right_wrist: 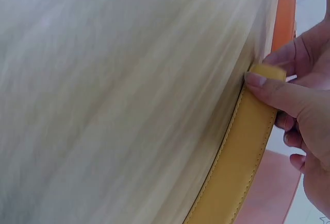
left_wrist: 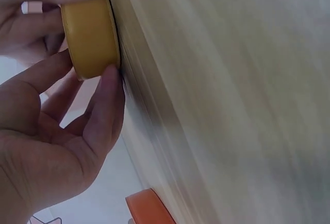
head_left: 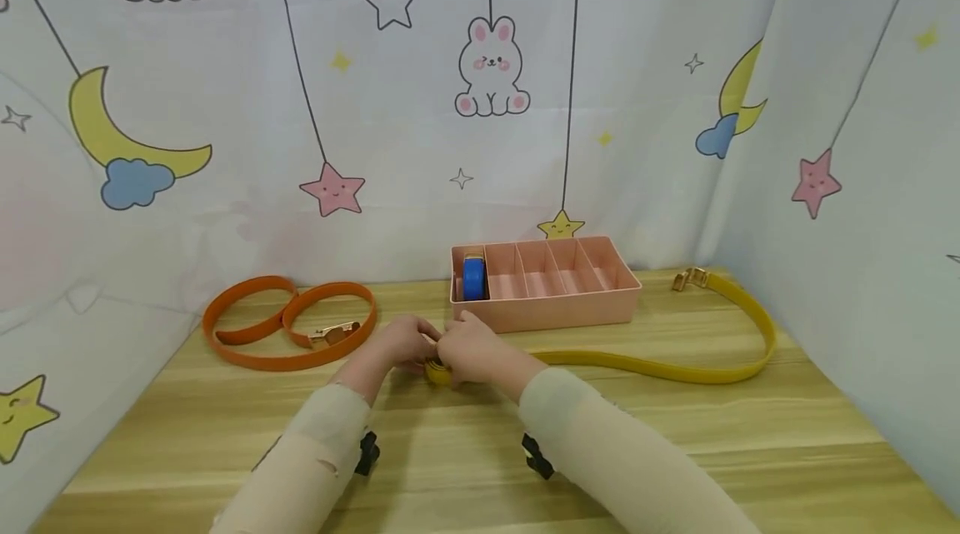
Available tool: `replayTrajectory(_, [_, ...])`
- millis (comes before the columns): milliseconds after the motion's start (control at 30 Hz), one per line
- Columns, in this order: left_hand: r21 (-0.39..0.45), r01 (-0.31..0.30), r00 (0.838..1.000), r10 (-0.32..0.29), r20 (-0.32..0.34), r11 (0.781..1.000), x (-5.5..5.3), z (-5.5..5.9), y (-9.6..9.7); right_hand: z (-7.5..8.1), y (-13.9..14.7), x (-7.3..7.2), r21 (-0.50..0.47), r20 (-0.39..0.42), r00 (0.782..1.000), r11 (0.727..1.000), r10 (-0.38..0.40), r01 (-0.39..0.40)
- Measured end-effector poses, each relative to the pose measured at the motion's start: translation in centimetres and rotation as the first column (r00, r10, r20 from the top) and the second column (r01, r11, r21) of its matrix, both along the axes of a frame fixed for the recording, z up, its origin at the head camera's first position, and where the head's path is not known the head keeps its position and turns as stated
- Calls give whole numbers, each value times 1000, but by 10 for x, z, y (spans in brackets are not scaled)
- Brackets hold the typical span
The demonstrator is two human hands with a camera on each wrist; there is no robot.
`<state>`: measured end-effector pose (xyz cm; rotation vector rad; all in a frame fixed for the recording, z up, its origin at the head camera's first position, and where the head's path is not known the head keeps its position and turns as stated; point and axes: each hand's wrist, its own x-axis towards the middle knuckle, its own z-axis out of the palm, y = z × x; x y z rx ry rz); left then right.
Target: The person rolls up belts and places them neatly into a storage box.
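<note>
A yellow belt [head_left: 637, 365] is partly wound into a coil [left_wrist: 93, 38] that stands on its edge on the table. My left hand [left_wrist: 56, 136] holds the coil from its left side, fingertips and thumb at its two edges. On the other side my right hand [right_wrist: 309, 98] pinches the belt with the thumb laid across its outer face. The unwound length runs off to the right in a curve and ends at a gold buckle [head_left: 692, 278]. In the head view both hands hide most of the coil.
Behind the hands stands a pink divided box [head_left: 555, 313], a blue rolled belt [head_left: 474, 277] in its leftmost compartment. An orange belt [head_left: 281, 362] lies in loose loops at left, its gold buckle inside. A patterned curtain [head_left: 420, 134] borders the wooden table [head_left: 450, 467].
</note>
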<state>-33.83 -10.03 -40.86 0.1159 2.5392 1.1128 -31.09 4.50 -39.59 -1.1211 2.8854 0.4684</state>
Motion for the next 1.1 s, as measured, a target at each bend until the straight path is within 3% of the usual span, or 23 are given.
replayTrajectory(167, [24,-16,999,17,-38,1000,3,-1,4,-1,-6,3,-46,9,999,998,-48,49])
replayTrajectory(300, [35,-4,998,6,-69,999,5,-4,6,-3,-8,4,-52,-5,1000,998,-31,30])
replayTrajectory(433, [74,-1,999,5,-51,997,6,-6,7,-5,-5,4,-59,-21,1000,998,9,-10])
replayTrajectory(600, [58,69,996,-66,-62,996,1,-4,7,-6,4,1,-80,-48,994,992,98,-102])
replayTrajectory(800, [56,164,986,-163,-22,985,-6,-2,2,-2,19,-1,-75,-26,979,976,202,-203])
replayTrajectory(1100, [19,255,967,-255,-8,967,-3,5,1,5,32,-6,10,-60,974,976,219,-218])
